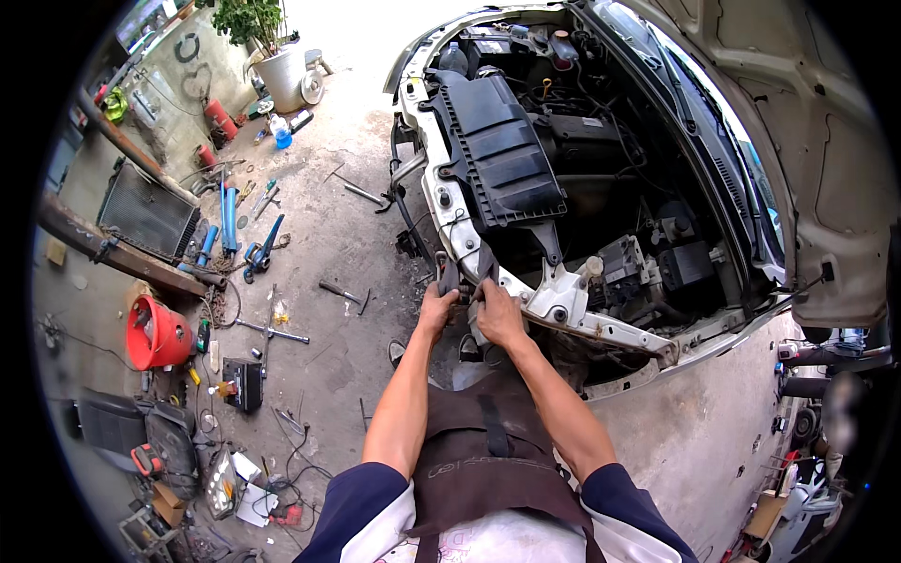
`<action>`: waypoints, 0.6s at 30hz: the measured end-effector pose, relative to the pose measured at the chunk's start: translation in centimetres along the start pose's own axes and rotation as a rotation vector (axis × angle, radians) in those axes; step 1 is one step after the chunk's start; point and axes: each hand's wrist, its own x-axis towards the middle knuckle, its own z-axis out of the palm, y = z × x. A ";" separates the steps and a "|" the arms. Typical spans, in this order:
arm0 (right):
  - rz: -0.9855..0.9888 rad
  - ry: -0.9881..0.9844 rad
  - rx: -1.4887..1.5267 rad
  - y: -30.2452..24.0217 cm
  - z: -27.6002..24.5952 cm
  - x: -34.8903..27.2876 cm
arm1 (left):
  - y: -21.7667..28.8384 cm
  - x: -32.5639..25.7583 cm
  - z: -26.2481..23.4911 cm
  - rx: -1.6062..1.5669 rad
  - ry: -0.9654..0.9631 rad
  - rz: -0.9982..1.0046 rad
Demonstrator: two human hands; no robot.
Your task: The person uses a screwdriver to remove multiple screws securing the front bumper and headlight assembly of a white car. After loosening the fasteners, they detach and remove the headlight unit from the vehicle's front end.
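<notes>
My left hand (437, 306) is closed around a dark grey piece (450, 274) at the front edge of the car's open engine bay. Beside it, my right hand (499, 313) grips another dark grey piece (487, 262), which rises in front of the white front crossmember (462, 230). Whether the two pieces join, and what kind of thing they are, I cannot make out. Just beyond my hands lies a black air filter housing (497, 141), fixed over the engine. The white bracket (560, 298) of the crossmember is to the right of my right hand.
The raised hood (817, 141) stands at the right. On the floor to the left lie a hammer (364, 193), a cross wrench (270, 330), a car battery (246, 385) and cables. A red bucket (158, 333) and a radiator (145, 211) are farther left.
</notes>
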 end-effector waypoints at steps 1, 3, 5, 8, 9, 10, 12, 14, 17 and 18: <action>-0.034 -0.048 -0.007 -0.8 0.3 0.0 | 0.7 -0.4 0.0 0.012 -0.003 -0.030; -0.119 -0.053 -0.088 -1.9 0.8 -0.3 | -0.3 0.4 -0.7 -0.119 -0.116 -0.079; -0.067 -0.160 -0.119 -2.1 0.6 0.0 | 1.1 -0.5 0.8 -0.088 -0.075 -0.095; 0.001 -0.144 0.025 -2.4 0.7 -0.1 | 0.5 0.1 0.0 -0.095 -0.129 -0.139; 0.045 -0.152 0.077 -2.5 0.6 -0.1 | 0.7 -0.2 0.2 -0.096 -0.125 -0.098; 0.051 -0.141 0.113 -2.4 1.0 -0.3 | -0.5 0.3 -0.4 -0.068 -0.111 -0.041; 0.096 -0.148 0.174 -1.9 1.4 -0.2 | -1.4 0.9 -0.1 0.080 -0.028 0.066; 0.157 -0.208 0.224 -1.4 1.2 0.2 | -1.0 1.1 0.6 0.143 0.027 0.085; 0.129 -0.184 0.280 -0.2 0.9 2.1 | -3.3 3.0 0.2 0.099 0.099 0.091; 0.179 -0.197 0.368 0.6 0.8 2.7 | -3.0 3.1 0.3 0.114 0.074 0.055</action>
